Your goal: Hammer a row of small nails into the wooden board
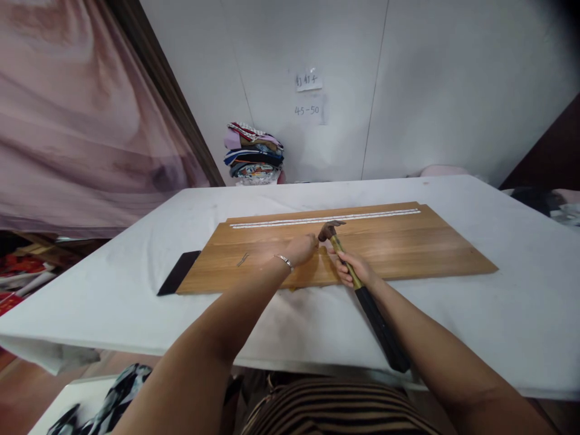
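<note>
My right hand (354,270) is wrapped round the yellow part of the handle of a claw hammer (372,311), whose black grip slants down towards me. The rusty hammer head is just right of my left hand (303,249). That hand's fingers are pinched together over the wooden board (408,244); whatever they hold is too small to make out. A few thin nails (242,260) lie on the board left of my left hand. Two white strips (272,222) run along the board's far side.
The board rests on a table with a white cloth (521,314). A black flat piece (179,273) is at the board's left end. Folded clothes (254,151) are stacked beyond the far edge. A pink curtain (81,109) hangs at left, and paper notes (309,81) are on the wall.
</note>
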Available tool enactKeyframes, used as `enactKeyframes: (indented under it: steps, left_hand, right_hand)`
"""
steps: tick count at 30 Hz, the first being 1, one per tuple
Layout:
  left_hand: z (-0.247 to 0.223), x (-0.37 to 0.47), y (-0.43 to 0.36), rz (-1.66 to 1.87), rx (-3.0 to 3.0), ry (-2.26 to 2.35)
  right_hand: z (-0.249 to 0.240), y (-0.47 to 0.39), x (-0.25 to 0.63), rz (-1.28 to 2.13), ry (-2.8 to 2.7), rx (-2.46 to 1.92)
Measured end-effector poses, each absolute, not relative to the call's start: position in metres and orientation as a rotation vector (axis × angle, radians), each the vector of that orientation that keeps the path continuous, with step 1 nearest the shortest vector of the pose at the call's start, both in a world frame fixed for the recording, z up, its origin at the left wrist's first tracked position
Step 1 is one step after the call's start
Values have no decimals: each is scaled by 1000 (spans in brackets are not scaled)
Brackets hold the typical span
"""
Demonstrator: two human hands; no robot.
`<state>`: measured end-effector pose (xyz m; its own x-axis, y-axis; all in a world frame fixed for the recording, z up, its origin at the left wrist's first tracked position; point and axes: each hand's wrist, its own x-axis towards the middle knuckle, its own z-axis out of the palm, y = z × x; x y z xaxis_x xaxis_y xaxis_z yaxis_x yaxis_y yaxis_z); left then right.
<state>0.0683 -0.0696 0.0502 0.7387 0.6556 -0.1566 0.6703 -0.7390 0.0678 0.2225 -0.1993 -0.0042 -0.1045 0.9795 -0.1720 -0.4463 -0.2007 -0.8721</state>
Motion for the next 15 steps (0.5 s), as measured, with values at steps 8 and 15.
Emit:
enactKeyframes:
  steps: [8, 15]
  left_hand:
    - [49, 76, -60, -279, 2865, 1028]
    - [56, 77, -65, -297, 2874, 1028]
  right_hand:
    - [-2, -200, 222, 1588, -781, -955]
    - [-4, -200, 223, 1585, -781, -970]
